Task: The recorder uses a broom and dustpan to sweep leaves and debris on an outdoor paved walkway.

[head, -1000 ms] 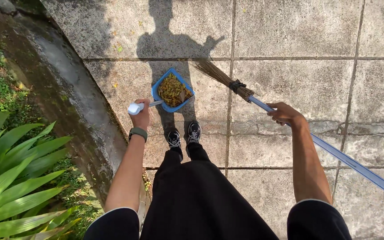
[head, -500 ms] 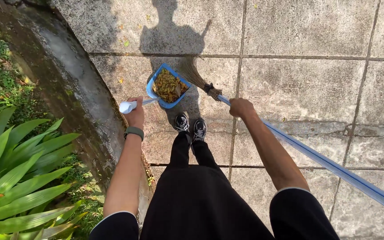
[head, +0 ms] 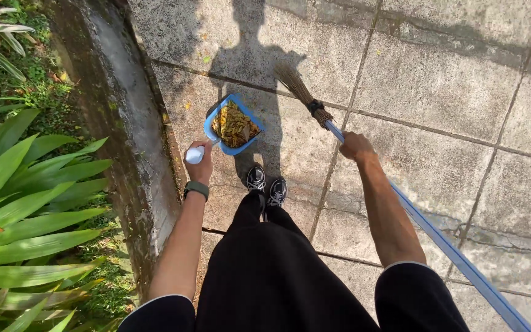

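My left hand (head: 200, 163) grips the white handle of a blue dustpan (head: 233, 126) held low over the paving, just ahead of my shoes. Yellow and brown dry leaves fill the pan. My right hand (head: 356, 146) is closed around the blue shaft of a broom (head: 437, 240), close to its black binding. The broom's brown bristles (head: 295, 83) point forward and to the left, right of the dustpan and apart from it. A dark watch sits on my left wrist.
Grey concrete paving slabs (head: 450, 110) stretch ahead and to the right, with a few scattered leaves. A mossy concrete kerb (head: 124, 135) runs along the left. Beyond it grow broad-leaved green plants (head: 26, 203). My shadow falls forward across the slabs.
The broom head has swung from beside the dustpan out to the right and forward. My right hand moved with it. The dustpan stays in my left hand, full of leaves.
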